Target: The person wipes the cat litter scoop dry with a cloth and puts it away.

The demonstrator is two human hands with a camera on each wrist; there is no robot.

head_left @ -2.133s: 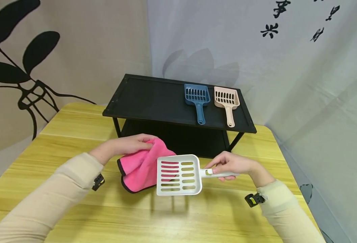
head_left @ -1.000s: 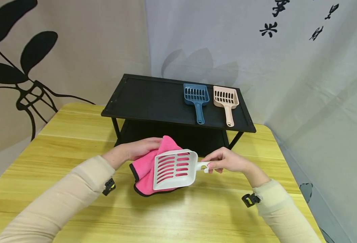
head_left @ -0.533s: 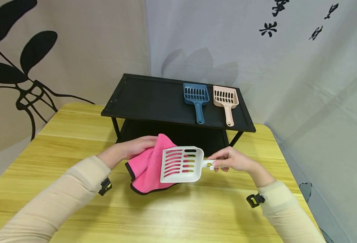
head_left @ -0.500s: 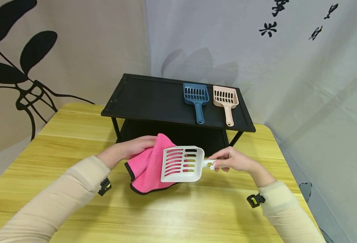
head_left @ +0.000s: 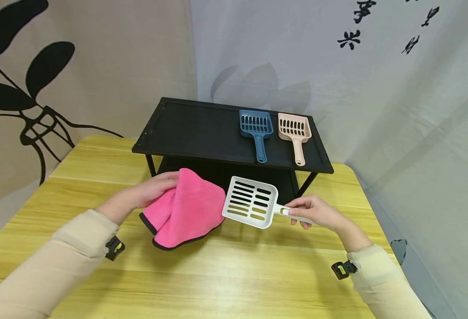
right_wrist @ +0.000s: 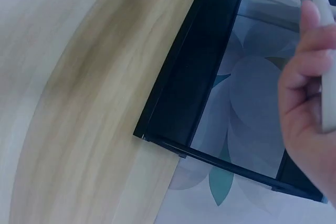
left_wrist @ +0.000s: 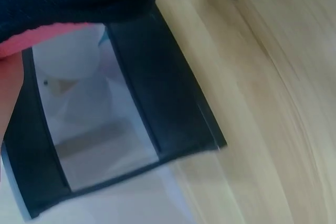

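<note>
In the head view my left hand (head_left: 156,188) holds a pink cloth (head_left: 195,208) with black edging above the table, some fingertips hidden behind its folds. My right hand (head_left: 315,212) pinches the handle of a white slotted litter scoop (head_left: 249,201) between thumb and fingers. Its head points left, raised over the table, with the near corner close by the cloth's right edge. The right wrist view shows the fingers curled round the pale handle (right_wrist: 329,95). In the left wrist view a dark blurred part of the cloth (left_wrist: 73,3) fills the upper left.
A black two-tier rack (head_left: 202,128) stands at the back of the wooden table (head_left: 234,283). On its top shelf lie a blue litter scoop (head_left: 256,126) and a pink-beige litter scoop (head_left: 295,128), side by side at the right. Patterned curtains (head_left: 130,66) hang behind.
My left hand has drawn the cloth left, out from behind the white scoop. My right hand has moved slightly right with the scoop, which has tilted and risen a little. The shelved scoops stay put.
</note>
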